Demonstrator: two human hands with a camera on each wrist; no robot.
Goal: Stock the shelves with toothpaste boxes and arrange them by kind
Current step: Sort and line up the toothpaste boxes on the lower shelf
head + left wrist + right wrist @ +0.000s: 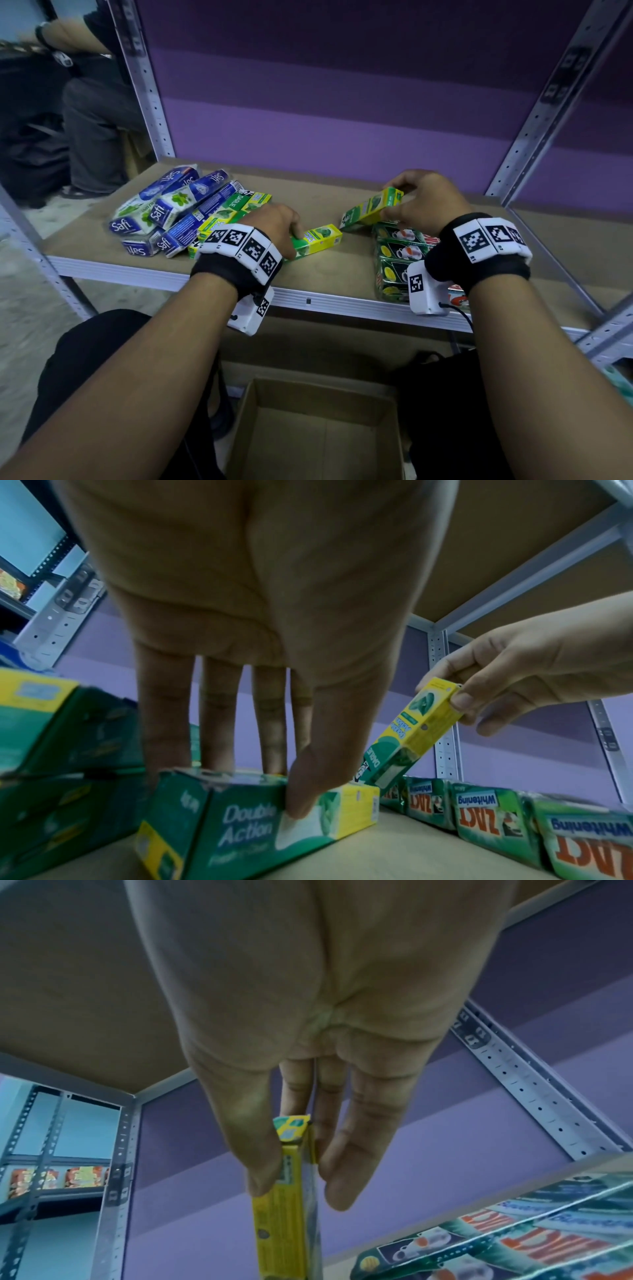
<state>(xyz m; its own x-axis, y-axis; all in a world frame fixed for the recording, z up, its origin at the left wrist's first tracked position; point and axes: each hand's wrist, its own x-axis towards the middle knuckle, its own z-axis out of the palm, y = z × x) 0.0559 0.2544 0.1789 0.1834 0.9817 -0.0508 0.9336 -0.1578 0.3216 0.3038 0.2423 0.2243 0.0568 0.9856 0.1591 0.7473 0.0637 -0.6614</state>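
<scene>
While left fingers (298,799) grip one Darlie box (317,239), right fingers (460,700) pinch another (371,208).

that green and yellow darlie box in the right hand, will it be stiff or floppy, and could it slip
Likely stiff: the Darlie box keeps straight edges while the right hand pinches just one end, tilted. Probably light, since fingertips alone carry it. Its glossy faces might slip in so small a pinch.

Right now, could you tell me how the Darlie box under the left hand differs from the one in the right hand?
The left hand's box lies flat on the shelf; the right hand's box is tilted, its far end raised. The left hand holds its box from above; the right hand pinches its box by the yellow end. Both are green-and-yellow Darlie boxes.
</scene>
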